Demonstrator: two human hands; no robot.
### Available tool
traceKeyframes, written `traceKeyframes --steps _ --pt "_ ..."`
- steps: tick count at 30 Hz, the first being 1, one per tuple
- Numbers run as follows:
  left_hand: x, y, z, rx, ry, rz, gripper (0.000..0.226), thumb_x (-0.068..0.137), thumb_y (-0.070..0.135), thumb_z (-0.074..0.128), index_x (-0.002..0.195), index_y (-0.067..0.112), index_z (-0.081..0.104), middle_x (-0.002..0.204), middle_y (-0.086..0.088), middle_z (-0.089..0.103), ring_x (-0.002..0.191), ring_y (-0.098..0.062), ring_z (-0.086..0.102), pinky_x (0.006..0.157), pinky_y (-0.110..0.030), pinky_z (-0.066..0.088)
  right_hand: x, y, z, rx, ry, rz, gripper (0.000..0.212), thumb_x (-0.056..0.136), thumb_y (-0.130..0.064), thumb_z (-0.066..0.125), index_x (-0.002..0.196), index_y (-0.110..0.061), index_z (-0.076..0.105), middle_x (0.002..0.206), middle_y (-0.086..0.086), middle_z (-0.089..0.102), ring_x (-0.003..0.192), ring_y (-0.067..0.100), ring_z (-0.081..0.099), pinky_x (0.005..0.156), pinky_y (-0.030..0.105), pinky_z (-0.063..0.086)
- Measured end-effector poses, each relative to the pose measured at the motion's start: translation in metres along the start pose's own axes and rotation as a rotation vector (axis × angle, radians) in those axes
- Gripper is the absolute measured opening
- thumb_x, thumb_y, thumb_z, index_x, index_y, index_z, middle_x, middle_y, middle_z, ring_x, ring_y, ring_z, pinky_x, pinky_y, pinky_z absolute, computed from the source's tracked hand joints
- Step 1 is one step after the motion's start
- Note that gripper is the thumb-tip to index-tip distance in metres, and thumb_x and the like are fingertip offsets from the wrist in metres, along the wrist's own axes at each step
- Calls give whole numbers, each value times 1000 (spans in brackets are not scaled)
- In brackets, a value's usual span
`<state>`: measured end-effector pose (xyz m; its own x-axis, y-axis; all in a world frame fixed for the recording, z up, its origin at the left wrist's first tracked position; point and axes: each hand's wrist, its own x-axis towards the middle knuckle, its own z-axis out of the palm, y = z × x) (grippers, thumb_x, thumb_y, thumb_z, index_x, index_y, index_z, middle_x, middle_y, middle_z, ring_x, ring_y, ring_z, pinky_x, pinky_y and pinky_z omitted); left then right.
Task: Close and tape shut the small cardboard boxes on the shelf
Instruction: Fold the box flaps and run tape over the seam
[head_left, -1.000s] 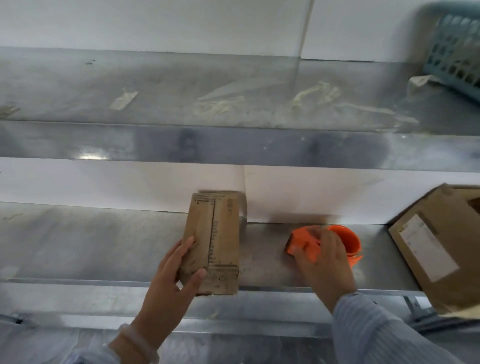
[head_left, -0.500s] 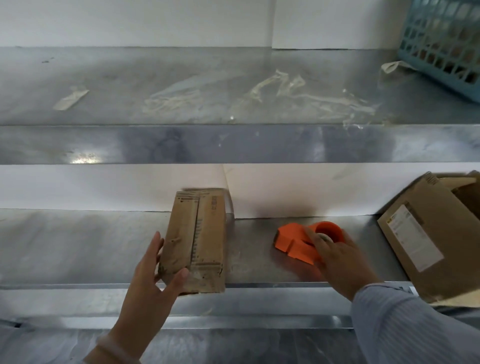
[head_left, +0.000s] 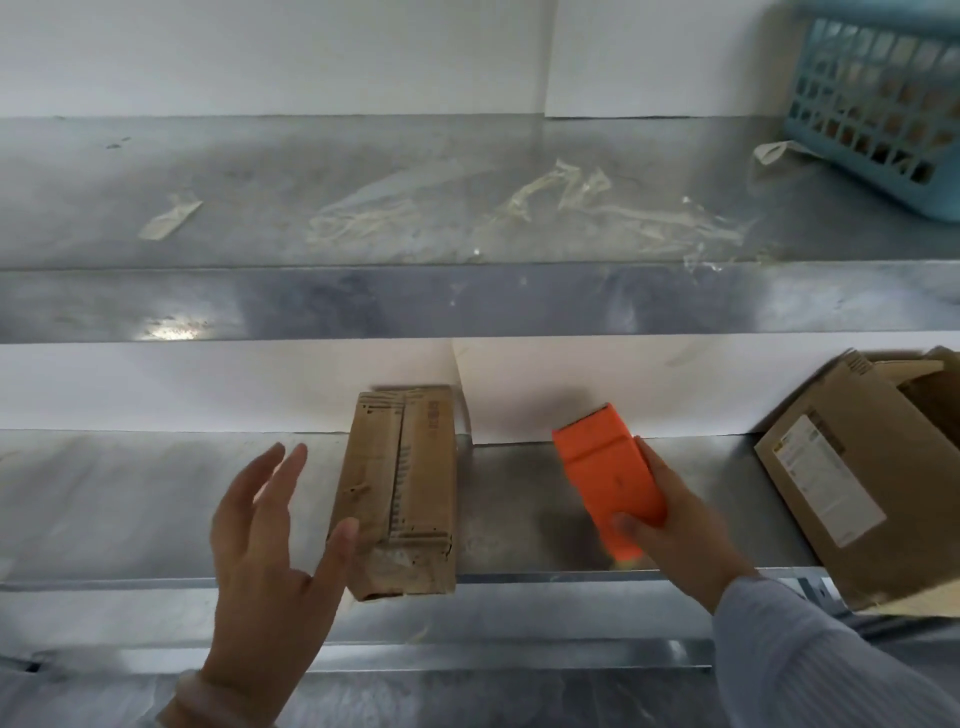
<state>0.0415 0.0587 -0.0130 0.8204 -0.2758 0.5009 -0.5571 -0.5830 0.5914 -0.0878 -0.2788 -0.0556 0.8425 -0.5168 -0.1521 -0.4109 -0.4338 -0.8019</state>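
Observation:
A small worn cardboard box (head_left: 402, 483) lies on the lower metal shelf (head_left: 524, 519), its top flaps folded together with a seam down the middle. My left hand (head_left: 270, 540) hovers just left of it, fingers spread, thumb close to the box's front corner. My right hand (head_left: 675, 525) grips an orange tape dispenser (head_left: 605, 470), lifted off the shelf to the right of the box. A larger cardboard box (head_left: 852, 488) with a white label sits tilted at the right end, its top open.
The upper metal shelf (head_left: 467, 301) carries crumpled strips of clear tape (head_left: 571, 208) and a blue plastic basket (head_left: 878, 98) at the far right. A white wall backs both shelves. Bare shelf surface stretches left of the small box.
My left hand has come off the small box and opened beside it. My right hand has picked the orange dispenser up from the shelf and turned it upright.

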Motion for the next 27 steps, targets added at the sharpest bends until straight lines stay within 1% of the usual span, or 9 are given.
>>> traceKeyframes --steps 3,5,7,9,11,12,14,21,27 --pt "15 32 -6 -53 56 251 52 87 36 54 133 12 50 138 -11 47 131 -20 41 111 -27 31 -25 -29 -3 686 -74 94 77 64 -32 89 131 -34 52 114 -1 72 104 25 69 88 43 57" --pt "17 52 -2 -181 -91 307 42 89 37 54 130 27 52 134 10 50 128 -7 45 107 -19 36 -40 -41 1 1072 -142 138 84 49 -29 96 124 -17 60 113 12 72 98 28 71 79 44 61" --pt "11 67 15 -357 -350 159 46 89 55 54 132 40 49 132 24 49 124 -6 51 100 -22 45 -53 -54 9 1308 -210 94 87 35 -23 102 114 -6 70 102 18 73 84 27 73 67 41 61" --pt "8 84 31 -636 -654 -104 78 76 70 65 141 35 42 135 11 51 121 -15 56 97 -37 52 -60 -63 20 1470 -324 3 73 48 -18 99 114 -1 70 98 21 71 84 28 72 70 41 59" --pt "5 89 45 -831 -849 -162 90 68 65 75 140 22 42 129 -5 58 118 -23 59 98 -44 50 -63 -78 29 1560 -423 -119 45 98 -10 56 138 6 46 125 32 58 116 39 59 99 51 45" --pt "6 92 51 -855 -886 -144 87 67 63 76 138 26 43 127 1 59 119 -21 58 100 -41 49 -62 -79 29 1572 -335 -153 42 107 -9 28 145 9 31 137 35 46 129 43 47 109 53 33" --pt "6 97 52 -864 -898 -167 88 57 69 78 133 51 38 124 25 55 122 -9 54 100 -33 49 -64 -74 31 1626 -318 -106 47 108 -11 9 146 12 24 144 35 37 136 46 37 114 54 21" --pt "12 90 52 -864 -912 -204 115 53 66 83 138 54 7 126 31 51 128 1 47 111 -30 40 -73 -70 32 1617 -247 226 48 108 -17 11 146 7 28 144 32 41 134 43 42 116 55 21" --pt "12 83 52 -741 -818 -74 120 57 47 88 149 39 10 131 23 50 130 -6 47 111 -36 40 -65 -73 37 1626 -360 116 47 109 -19 15 148 7 23 146 32 39 135 43 41 116 52 25"
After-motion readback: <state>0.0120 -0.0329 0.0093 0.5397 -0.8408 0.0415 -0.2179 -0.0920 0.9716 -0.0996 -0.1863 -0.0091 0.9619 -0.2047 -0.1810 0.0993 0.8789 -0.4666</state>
